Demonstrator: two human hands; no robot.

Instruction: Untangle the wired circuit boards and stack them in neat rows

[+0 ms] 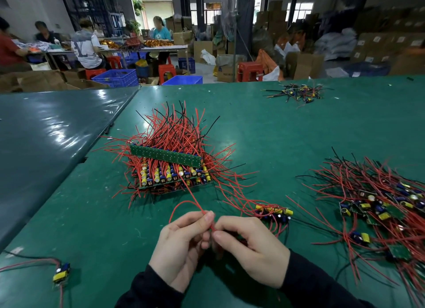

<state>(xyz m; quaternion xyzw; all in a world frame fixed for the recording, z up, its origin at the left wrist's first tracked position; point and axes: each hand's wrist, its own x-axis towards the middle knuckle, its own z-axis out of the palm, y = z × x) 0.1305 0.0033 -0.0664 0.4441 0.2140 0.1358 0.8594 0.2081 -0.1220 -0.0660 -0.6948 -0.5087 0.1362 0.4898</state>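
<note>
A neat stack of wired circuit boards [170, 170] sits mid-table, red and black wires fanning out behind it, one board standing on edge on top. A tangled heap of boards [377, 206] lies at the right. A small cluster of boards [274, 212] lies just right of my hands. My left hand [181, 243] and my right hand [250, 245] meet near the front edge, both pinching the same red wire [195, 201], which runs up to the stack and loops to the left. What hangs below my fingers is hidden.
A single board [61, 273] with wires lies at the front left. A small pile of wire scraps [296, 94] is at the far right of the green table [276, 128]. A second dark table [53, 128] adjoins on the left. Several people work at benches behind.
</note>
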